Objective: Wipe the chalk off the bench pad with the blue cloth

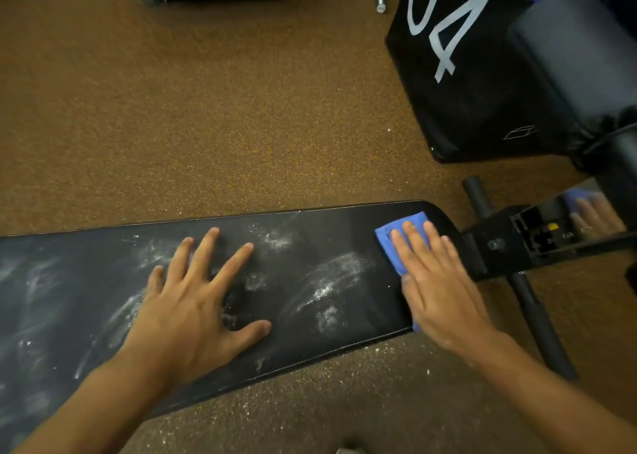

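1. The bench pad [310, 246], black and long, runs across the lower half of the view from the left edge to its rounded right end, its long axis left to right and tilted slightly up toward the right. It stands over a speckled brown floor [206, 108].
2. White chalk [331, 281] smears cover the pad: faint streaks at the far left, thicker patches in the middle between the two hands. Loose white specks also lie on the floor just below the pad's near edge.
3. The left hand [193, 302] lies flat on the pad's middle, palm down, fingers spread wide apart, holding nothing.
4. The blue cloth [396, 243] sits on the pad's right end, folded, under the right hand [437, 281]. The hand presses it flat with fingers straight and close together; blue shows beyond the fingertips and at the heel of the palm by the pad's near edge.
5. Just right of the pad's end is the black metal bench frame [499, 239], with a bolt and dark tubes.
6. Farther back at upper right stands a black box [465, 91] with large pale numerals, well apart from the pad.
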A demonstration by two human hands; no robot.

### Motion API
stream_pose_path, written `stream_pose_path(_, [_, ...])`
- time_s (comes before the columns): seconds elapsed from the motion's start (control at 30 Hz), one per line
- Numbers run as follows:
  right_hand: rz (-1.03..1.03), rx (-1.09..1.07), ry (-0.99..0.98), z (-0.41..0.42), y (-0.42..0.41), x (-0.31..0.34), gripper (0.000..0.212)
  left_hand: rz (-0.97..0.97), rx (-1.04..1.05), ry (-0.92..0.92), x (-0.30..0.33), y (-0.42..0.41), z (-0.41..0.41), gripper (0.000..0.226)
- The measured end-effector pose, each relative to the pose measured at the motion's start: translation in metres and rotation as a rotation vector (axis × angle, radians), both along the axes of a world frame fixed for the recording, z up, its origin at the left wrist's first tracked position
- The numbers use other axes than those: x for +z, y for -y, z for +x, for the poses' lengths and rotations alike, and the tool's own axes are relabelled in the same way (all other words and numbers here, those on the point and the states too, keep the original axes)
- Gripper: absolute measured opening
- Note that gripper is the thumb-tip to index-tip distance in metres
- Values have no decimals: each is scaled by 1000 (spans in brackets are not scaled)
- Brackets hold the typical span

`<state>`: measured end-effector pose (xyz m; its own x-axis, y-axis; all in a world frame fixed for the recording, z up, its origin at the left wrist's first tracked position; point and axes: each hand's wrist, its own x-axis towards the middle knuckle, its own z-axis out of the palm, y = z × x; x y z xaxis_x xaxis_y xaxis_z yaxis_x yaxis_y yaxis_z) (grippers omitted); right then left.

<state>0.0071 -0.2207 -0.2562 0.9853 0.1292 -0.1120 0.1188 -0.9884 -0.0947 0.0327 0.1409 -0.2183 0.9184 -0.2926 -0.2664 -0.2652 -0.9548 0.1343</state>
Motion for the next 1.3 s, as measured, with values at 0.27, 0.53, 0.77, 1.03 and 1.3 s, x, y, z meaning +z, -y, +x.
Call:
stream_pose_path(0.27, [-15, -181, 60, 32, -35, -7, 66, 51, 33, -73, -2, -28, -6, 112])
stream_pose_path(0.53, [-5, -128, 31, 8, -12, -5, 65, 65, 30, -79, -1, -29, -5, 112])
stream_pose_path(0.77, [18, -85, 39, 8, -64, -6, 66, 60, 18, -77, -2, -31, -3, 112])
stream_pose_path(1.03, [-20, -238, 47, 36, -40, -9, 67, 73, 20, -72, -5, -29, -6, 112])
stream_pose_path(1.3, [13, 29, -15, -27, -51, 0, 66, 67, 24, -55, -5, -30, -3, 112])
